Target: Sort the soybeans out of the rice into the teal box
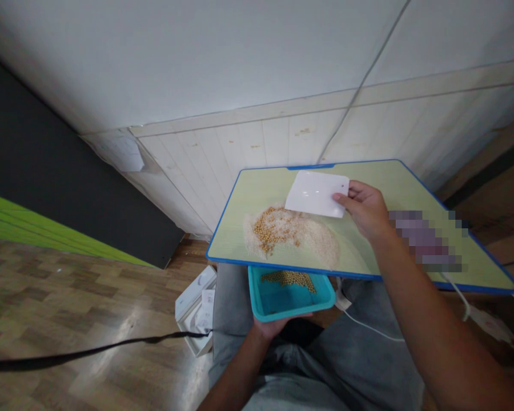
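Note:
My right hand (366,208) pinches the right edge of a white plastic scraper sheet (314,193), thumb on top, and holds it over the table. Below and left of the sheet lies a pile of yellow beans (268,225), mixed with pale rice-like grains (321,240) that spread to the right. Under the table's front edge, my left hand (276,324) supports a teal plastic tub (293,311) from beneath, its fingers mostly hidden. Similar beans (291,278) rest inside the tub, gathered along the far side.
The low table (368,177) has a yellow-green top and blue rim, close to a white wall. A pixelated item (426,240) lies on its right side. An open white box (197,308) stands on the wooden floor at left. A black strap (94,348) crosses nearby; a white cable (368,328) hangs below.

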Available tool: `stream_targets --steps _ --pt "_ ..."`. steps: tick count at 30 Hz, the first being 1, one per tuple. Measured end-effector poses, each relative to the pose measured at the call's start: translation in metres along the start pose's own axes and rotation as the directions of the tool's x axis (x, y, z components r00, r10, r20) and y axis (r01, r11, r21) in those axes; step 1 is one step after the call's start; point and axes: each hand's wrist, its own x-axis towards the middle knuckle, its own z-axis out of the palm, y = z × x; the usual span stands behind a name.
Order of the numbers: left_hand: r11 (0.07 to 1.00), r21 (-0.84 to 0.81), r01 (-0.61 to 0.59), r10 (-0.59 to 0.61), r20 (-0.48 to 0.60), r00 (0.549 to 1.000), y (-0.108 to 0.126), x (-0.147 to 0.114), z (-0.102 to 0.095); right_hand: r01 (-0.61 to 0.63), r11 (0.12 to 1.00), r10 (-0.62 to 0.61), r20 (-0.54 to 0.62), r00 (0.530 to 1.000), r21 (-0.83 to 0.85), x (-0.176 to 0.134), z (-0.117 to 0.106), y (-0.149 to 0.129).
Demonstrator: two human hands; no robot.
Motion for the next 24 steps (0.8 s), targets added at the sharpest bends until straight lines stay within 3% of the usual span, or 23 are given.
stream_targets --steps 5,10,18,24 --pt "1.000 -0.025 -0.017 0.019 0.048 0.999 -0.006 0.003 -0.009 -0.011 0.999 0.012 0.039 0.999 -0.037 -0.023 0.006 0.004" --pt "0.999 -0.041 0.002 0.002 0.105 0.994 -0.010 0.004 -0.015 0.004 0.998 -0.004 -0.010 1.000 -0.071 -0.051 0.001 0.006" --pt "0.999 -0.032 -0.010 0.013 0.074 0.997 -0.012 -0.004 -0.006 0.030 0.975 -0.023 0.032 0.999 -0.222 -0.072 0.006 0.003" --pt "0.999 -0.014 -0.031 0.032 0.046 0.998 -0.010 -0.010 0.005 0.057 0.965 -0.089 -0.118 0.989 -0.255 -0.073 0.006 0.003"
